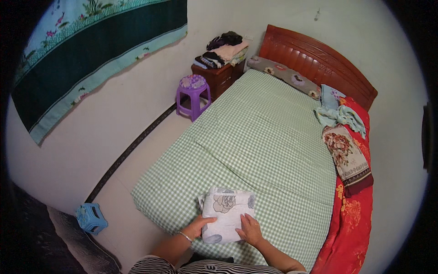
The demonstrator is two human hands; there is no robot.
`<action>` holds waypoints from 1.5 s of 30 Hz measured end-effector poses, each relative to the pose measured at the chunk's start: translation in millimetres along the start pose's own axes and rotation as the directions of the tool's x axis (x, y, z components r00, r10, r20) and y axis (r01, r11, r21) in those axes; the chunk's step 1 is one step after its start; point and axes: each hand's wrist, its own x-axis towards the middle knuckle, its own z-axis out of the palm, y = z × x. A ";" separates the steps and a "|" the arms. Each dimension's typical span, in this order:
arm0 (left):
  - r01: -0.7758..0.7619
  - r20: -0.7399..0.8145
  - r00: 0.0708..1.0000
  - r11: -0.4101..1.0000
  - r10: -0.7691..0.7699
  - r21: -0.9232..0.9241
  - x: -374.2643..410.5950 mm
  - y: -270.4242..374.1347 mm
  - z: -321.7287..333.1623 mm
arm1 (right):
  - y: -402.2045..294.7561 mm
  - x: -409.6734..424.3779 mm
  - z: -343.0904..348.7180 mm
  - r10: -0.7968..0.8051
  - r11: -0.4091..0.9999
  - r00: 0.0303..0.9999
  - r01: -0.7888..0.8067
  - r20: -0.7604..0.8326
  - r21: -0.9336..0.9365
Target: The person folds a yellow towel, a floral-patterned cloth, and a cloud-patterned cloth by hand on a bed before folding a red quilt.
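Note:
A folded white cloth with grey printed roses lies at the near end of the bed, on a green-and-white checked sheet. My left hand grips its left edge, thumb on top and the other fingers hidden underneath or behind. A silvery bangle circles that wrist. My right hand rests on the cloth's right side with fingers spread on its upper face; a ring shows on one finger. At the cloth's upper left, a bit of another folded layer sticks out.
A red flowered quilt runs along the bed's right side, with a folded floral cloth on it. A long patterned pillow lies by the wooden headboard. Left stand a purple stool, a nightstand with clothes and a blue stool.

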 end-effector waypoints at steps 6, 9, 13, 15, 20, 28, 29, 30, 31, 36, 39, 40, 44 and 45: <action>-0.096 0.084 0.992 0.993 0.090 0.073 -89.7 -19.6 86.7 | 56.1 -138.0 -9.8 0.580 0.591 0.813 -0.384 -0.043 0.710; -0.062 0.243 0.969 0.996 0.043 0.071 -116.1 -28.2 128.0 | 75.1 -187.8 -52.0 0.677 0.067 0.703 -0.357 0.220 0.932; -0.001 0.485 0.872 0.991 -0.066 0.137 -133.2 -38.7 191.7 | 80.9 -229.3 -104.2 0.569 -0.323 0.727 -0.233 0.385 0.917; 0.046 0.550 0.824 0.983 -0.137 0.175 -129.2 -56.0 212.4 | 71.0 -250.3 -124.8 0.529 -0.397 0.753 -0.189 0.392 0.898; 0.350 0.583 0.713 0.918 -0.389 0.185 -123.7 -74.0 237.5 | 18.2 -288.7 -135.7 0.514 -0.470 0.788 -0.071 0.338 0.880; 0.350 0.354 0.791 0.844 -0.499 0.407 -74.9 -65.2 224.1 | -48.3 -322.7 -100.5 0.618 -0.548 0.780 0.332 0.103 0.768; 0.337 0.336 0.812 0.854 -0.477 0.396 -61.0 -61.6 223.3 | -58.1 -316.4 -97.5 0.622 -0.541 0.781 0.373 0.059 0.754; 0.274 0.349 0.839 0.878 -0.417 0.392 -57.1 -57.6 229.4 | -68.8 -308.7 -98.7 0.616 -0.531 0.788 0.416 -0.001 0.738; 0.286 0.369 0.812 0.860 -0.452 0.422 -44.6 -78.2 241.0 | -75.8 -319.6 -96.4 0.674 -0.492 0.737 0.499 -0.051 0.713; 0.282 0.445 0.699 0.787 -0.561 0.548 -41.8 -119.3 275.7 | -126.4 -352.2 -91.7 0.557 -0.254 0.610 0.772 -0.564 0.583; 0.324 0.489 0.576 0.733 -0.655 0.598 -49.4 -142.9 280.6 | -168.0 -363.9 -80.9 0.845 -0.216 0.468 0.742 -0.259 0.635; 0.332 0.516 0.534 0.728 -0.669 0.600 -53.2 -151.2 281.9 | -180.0 -366.5 -79.5 0.881 -0.193 0.420 0.742 -0.220 0.642; -0.186 0.803 0.268 0.789 -0.533 0.586 -57.3 -168.7 270.8 | -182.7 -363.2 -62.4 0.928 -0.085 0.295 0.764 -0.229 0.640; -0.367 0.873 0.170 0.793 -0.457 0.486 -55.6 -173.4 266.3 | -171.9 -368.7 -48.2 0.929 -0.124 0.309 0.776 -0.202 0.618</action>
